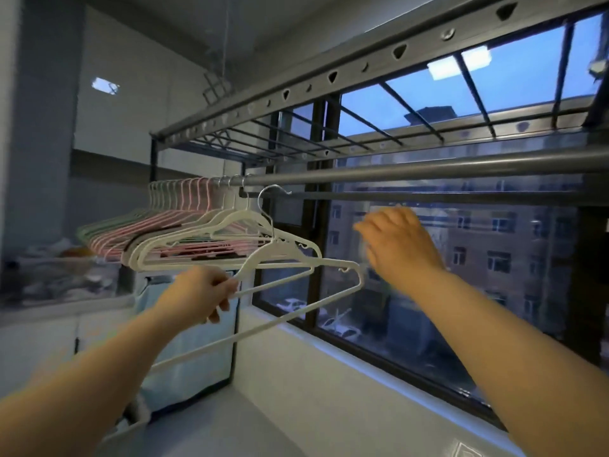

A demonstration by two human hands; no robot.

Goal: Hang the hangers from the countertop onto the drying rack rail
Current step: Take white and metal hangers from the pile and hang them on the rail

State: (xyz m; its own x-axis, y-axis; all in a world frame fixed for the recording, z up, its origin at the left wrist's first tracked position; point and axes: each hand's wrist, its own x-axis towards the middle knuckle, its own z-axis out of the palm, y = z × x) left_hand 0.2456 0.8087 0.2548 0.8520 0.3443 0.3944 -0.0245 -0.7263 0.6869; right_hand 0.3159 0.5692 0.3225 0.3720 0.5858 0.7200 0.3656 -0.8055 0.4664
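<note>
Head view, at the centre: white hanger (275,240), up in the air below the drying rack rail (428,168) and not yet on it, metal hook (273,186) topmost, just under the rail and just right of the hung hangers (184,225) in white, pink and green crowding the rail's left end. Tilted, long axis running from low near-left to high far-right, roughly along the rail rather than across it; possibly a second white hanger nested with it, hard to separate. Pinched at its lower left end by the left hand (204,291), fingers curled round the thin bar. Well apart on the other side, the right hand (398,239), up just beneath the rail, blurred, fingers loosely bent, clamped on nothing visible. Judged from this: hook nearer the rail than either of the hands, opening seemingly facing right. Calls for a short lift and a drop over the bare stretch of rail beside the row, with the left hand carrying and the right hand, nearer the free end, placed to steady it. Further out, white surface (296,423) below, window (461,275) behind.
</note>
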